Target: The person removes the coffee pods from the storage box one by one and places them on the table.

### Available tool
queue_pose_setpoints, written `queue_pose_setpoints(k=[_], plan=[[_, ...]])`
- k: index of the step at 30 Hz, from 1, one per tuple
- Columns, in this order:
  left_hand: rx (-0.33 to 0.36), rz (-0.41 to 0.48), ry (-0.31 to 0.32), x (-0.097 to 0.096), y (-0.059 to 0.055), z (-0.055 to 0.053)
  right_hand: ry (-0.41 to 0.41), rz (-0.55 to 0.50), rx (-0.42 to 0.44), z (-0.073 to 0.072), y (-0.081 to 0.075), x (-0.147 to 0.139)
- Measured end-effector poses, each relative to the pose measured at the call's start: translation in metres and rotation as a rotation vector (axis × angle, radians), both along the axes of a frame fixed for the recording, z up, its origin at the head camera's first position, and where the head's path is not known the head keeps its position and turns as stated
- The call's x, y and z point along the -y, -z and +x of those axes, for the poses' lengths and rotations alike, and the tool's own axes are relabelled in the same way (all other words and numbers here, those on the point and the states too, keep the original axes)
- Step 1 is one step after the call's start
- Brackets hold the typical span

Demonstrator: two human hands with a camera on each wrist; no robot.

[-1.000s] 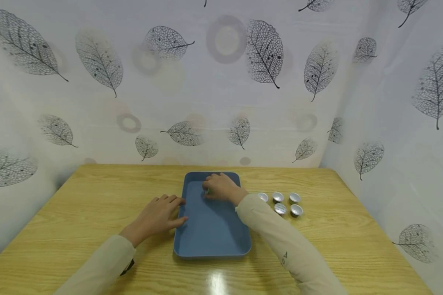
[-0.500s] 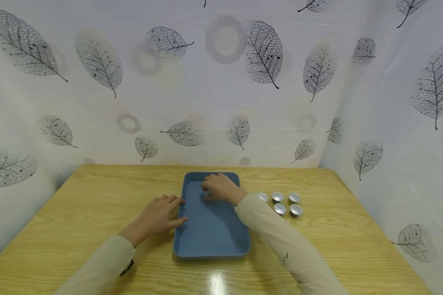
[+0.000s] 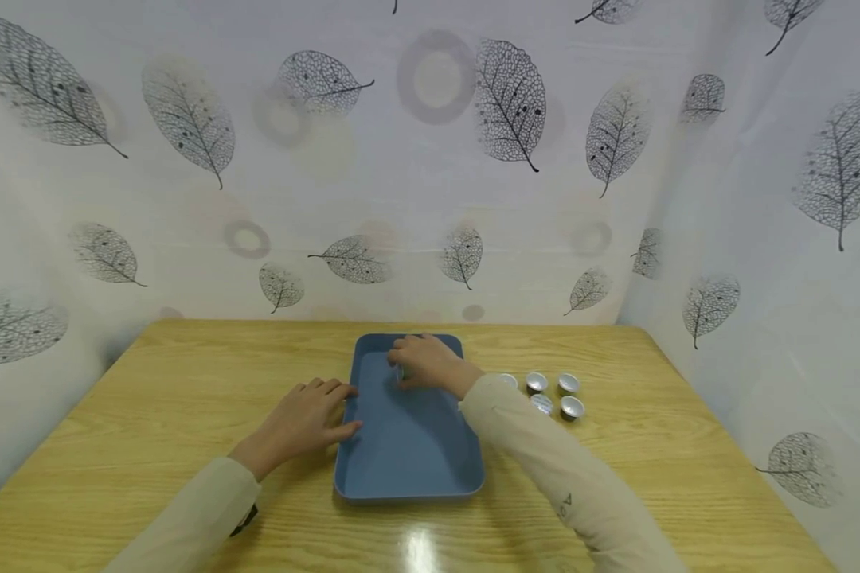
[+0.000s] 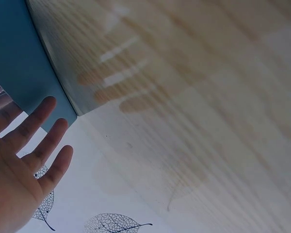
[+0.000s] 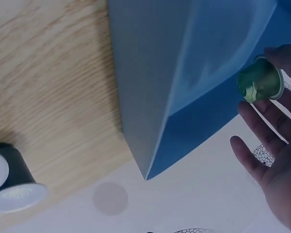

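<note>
A blue-grey rectangular tray (image 3: 410, 461) lies on the wooden table between both hands. Over its far part, my right hand (image 3: 428, 364) pinches a green coffee capsule (image 5: 260, 80) between thumb and fingers; in the head view the fingers mostly hide it. The capsule's rimmed end faces the palm in the right wrist view. At the tray's left side, my left hand (image 3: 304, 418) rests its fingertips and thumb on the rim, fingers spread and fairly straight. The left wrist view shows that palm (image 4: 14, 179) beside the tray wall (image 4: 43, 82).
Several more coffee capsules (image 3: 572, 408) with pale lids stand in two loose rows right of the tray, partly behind the right sleeve (image 3: 552, 454). A leaf-patterned curtain (image 3: 430, 175) borders the back and sides of the table (image 3: 215, 374).
The right hand shifts very slightly over the tray, still holding the capsule. The left hand keeps its place on the rim. The whole view drifts a little.
</note>
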State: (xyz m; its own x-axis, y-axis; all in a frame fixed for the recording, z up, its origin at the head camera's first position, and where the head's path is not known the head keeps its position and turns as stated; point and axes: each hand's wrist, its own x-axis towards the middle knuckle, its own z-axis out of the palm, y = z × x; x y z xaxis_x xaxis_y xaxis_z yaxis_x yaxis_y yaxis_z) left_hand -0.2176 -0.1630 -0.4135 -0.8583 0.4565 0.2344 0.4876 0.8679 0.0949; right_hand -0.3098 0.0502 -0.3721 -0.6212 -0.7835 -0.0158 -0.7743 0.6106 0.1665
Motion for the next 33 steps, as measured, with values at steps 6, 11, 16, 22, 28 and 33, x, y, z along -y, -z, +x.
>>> queue_pose_setpoints(k=[6, 11, 16, 22, 28, 33], plan=[[-0.009, -0.005, 0.005, 0.0, 0.0, 0.0, -0.019, 0.004, -0.037, 0.007, -0.012, -0.005], [-0.022, 0.002, 0.01, 0.001, 0.001, 0.001, -0.043, -0.016, -0.079, 0.01, -0.016, -0.012], [-0.019, 0.007, 0.012, 0.0, 0.0, 0.001, -0.057, -0.033, -0.11, 0.011, -0.016, -0.021], [-0.015, 0.002, 0.012, 0.0, -0.002, 0.001, -0.063, -0.06, -0.107, 0.016, -0.018, -0.031], [-0.014, 0.001, 0.014, 0.0, -0.001, 0.001, -0.091, -0.066, -0.149, 0.023, -0.018, -0.04], [-0.023, 0.0, 0.016, 0.0, 0.0, 0.001, -0.092, -0.065, -0.144, 0.027, -0.015, -0.048]])
